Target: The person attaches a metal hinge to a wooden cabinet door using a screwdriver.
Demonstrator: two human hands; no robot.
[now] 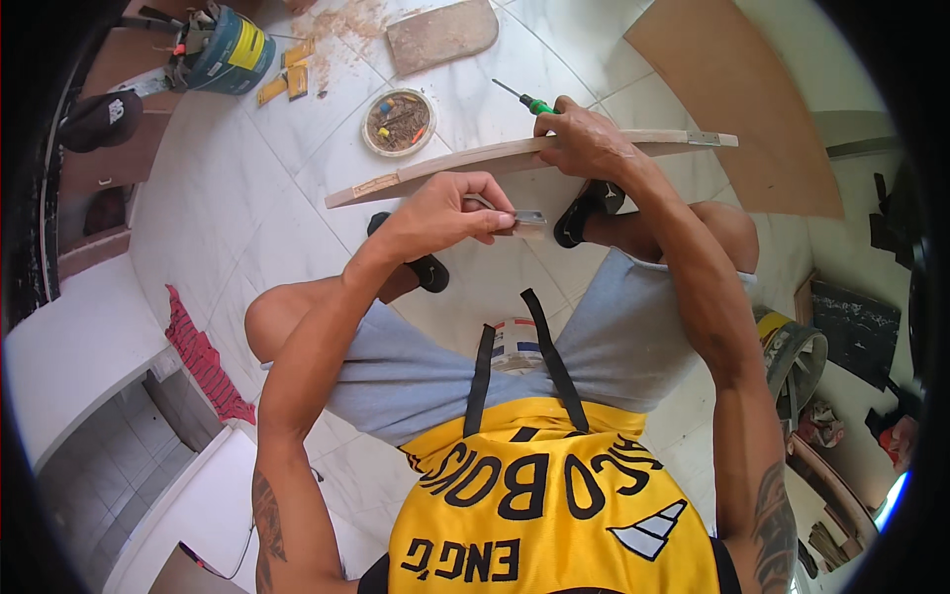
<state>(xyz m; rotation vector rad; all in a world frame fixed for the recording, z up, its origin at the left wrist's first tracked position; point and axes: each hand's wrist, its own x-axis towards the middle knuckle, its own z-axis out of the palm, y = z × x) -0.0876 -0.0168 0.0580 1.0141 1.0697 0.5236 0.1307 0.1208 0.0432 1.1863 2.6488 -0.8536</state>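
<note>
My left hand (445, 215) is closed, pinching a small silvery metal piece that looks like a hinge (529, 218) between thumb and fingers. A long pale wooden board (465, 158) stands on edge across the floor beyond it, in front of my feet. My right hand (586, 141) rests over the board's upper edge with its fingers wrapped round a screwdriver (537, 105). The green handle shows partly, and the shaft points to the far left. Near the board's right end a metal hinge plate (704, 139) lies on the edge.
A round white tub (399, 123) of screws sits beyond the board. Farther off are a stone-like slab (442, 37), yellow pieces (287, 79) and a blue bucket of tools (228, 54). A brown sheet (737, 109) lies right; a red cloth (205, 356) lies left.
</note>
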